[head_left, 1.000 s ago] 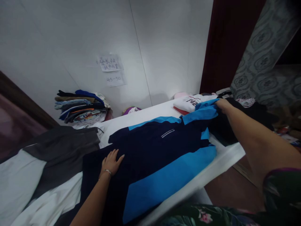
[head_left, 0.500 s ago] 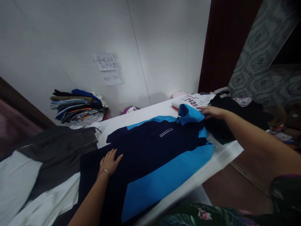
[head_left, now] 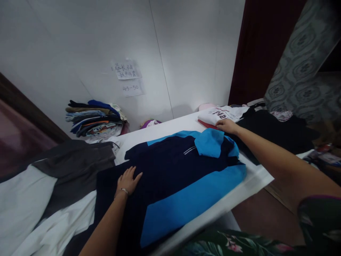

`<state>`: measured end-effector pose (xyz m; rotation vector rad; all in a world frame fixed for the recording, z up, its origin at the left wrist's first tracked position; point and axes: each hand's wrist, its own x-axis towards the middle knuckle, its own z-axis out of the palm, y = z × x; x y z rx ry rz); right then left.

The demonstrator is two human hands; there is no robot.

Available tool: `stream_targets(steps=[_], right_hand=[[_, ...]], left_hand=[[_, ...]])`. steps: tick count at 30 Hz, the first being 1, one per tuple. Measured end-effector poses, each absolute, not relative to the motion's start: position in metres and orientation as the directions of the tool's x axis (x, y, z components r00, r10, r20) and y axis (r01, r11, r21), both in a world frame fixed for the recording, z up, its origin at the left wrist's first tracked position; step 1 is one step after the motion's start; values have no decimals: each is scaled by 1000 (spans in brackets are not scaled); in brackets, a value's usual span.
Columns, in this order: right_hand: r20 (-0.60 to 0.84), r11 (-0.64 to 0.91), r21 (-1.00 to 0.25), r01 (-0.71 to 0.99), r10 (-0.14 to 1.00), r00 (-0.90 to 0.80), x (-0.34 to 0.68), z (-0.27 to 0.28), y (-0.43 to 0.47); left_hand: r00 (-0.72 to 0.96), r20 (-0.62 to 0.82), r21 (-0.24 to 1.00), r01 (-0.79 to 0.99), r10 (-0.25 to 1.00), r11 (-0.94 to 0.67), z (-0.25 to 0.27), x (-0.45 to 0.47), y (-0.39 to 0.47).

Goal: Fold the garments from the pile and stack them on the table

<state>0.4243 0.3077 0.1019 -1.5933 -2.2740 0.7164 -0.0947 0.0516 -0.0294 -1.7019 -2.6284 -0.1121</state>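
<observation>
A navy and bright-blue jacket (head_left: 170, 167) with long sleeves lies spread across the white table, its hem towards the left and its collar end towards the right. My left hand (head_left: 128, 181) rests flat on the navy body, fingers apart. A blue flap of cloth (head_left: 211, 142), seemingly the collar, is turned over onto the navy chest beside two white stripes. Just beyond that flap is my right hand (head_left: 226, 126), palm down with fingers stretched, close to a red edge of cloth. Whether its fingertips touch the flap I cannot tell.
A stack of folded clothes (head_left: 96, 119) stands at the back left by the wall. Grey trousers (head_left: 77, 167) and white garments (head_left: 29, 199) lie to the left. A white printed shirt (head_left: 213, 115) and black clothing (head_left: 277, 131) lie at the right. The table edge (head_left: 250, 188) runs nearest me.
The blue flap has folded over to the left and down onto the navy chest. My right hand has come off it and moved slightly left. My left hand stays on the jacket.
</observation>
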Motion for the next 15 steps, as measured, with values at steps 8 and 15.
stream_targets(steps=[8,15], right_hand=[[-204,235,-556,797,891,-405,398,80,328],[-154,245,-689,682,870,-468,427,121,316]], left_hand=[[-418,39,63,907,907,416,-25,-90,50],[-419,32,62,907,907,417,-27,-92,50]])
